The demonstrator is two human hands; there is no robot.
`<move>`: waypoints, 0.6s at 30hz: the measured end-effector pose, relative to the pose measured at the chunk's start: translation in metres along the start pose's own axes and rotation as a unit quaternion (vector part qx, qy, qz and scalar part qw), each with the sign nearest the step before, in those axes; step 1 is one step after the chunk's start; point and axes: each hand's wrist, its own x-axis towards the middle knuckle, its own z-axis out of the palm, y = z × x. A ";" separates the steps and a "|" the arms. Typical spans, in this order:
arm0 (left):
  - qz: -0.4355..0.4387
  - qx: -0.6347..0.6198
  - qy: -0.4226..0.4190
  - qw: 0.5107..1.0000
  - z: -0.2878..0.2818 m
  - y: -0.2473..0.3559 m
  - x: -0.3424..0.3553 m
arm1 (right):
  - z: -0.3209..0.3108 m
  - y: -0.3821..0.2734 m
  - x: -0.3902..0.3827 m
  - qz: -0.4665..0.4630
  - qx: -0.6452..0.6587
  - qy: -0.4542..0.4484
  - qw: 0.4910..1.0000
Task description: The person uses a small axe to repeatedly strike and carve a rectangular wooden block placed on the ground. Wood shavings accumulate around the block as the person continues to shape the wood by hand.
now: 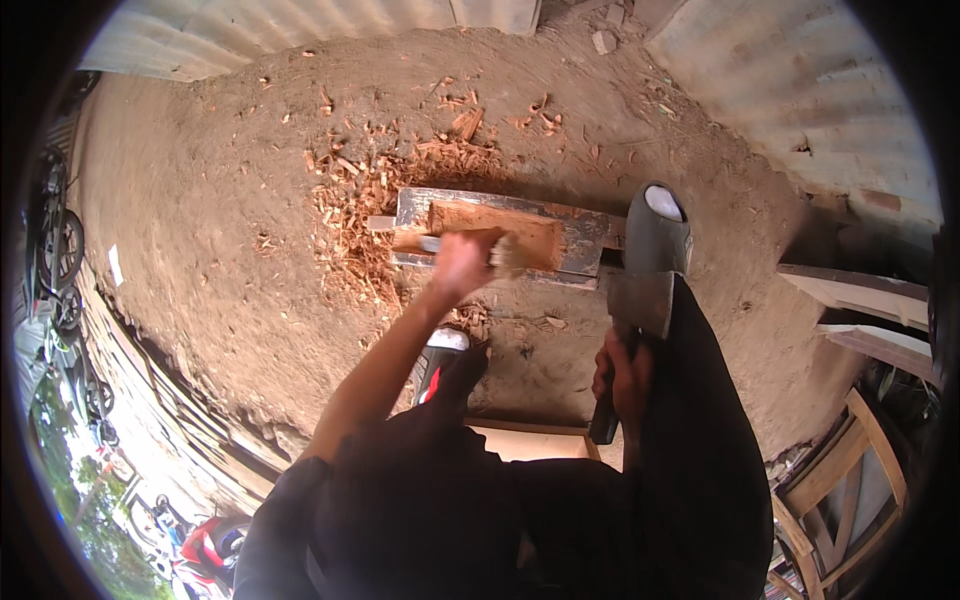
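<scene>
1. Wooden block [590, 262] with recess: on the ground, 12 o'clock of centre.
2. Left hand [465, 262]: over recess, blurred; fingers look curled around a pale-ended tool [508, 258], exact grip can't tell.
3. Right hand [628, 382]: 4 o'clock, fingers wrapped round handle of hatchet [640, 302], blade toward 12.
4. Shavings [358, 205] heaped at block's 9-to-11 o'clock.
5. Doing it well, my call: keep block steady, tool low along recess, hatchet edge clear of shoe [655, 240] at block's 3 o'clock end.
</scene>
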 end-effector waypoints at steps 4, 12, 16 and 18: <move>-0.111 0.048 0.085 0.989 0.001 -0.101 -0.048 | -0.002 -0.005 0.002 0.021 -0.013 -0.017 1.000; 0.108 -0.075 0.262 0.956 -0.009 -0.041 -0.017 | -0.002 -0.004 0.001 0.033 -0.025 -0.014 0.999; 0.052 -0.412 0.155 0.896 0.005 0.007 0.024 | 0.001 -0.002 0.001 0.024 -0.019 -0.040 0.999; 0.024 -0.564 0.121 0.817 0.016 0.015 0.040 | 0.001 -0.003 0.002 0.031 -0.026 -0.057 0.998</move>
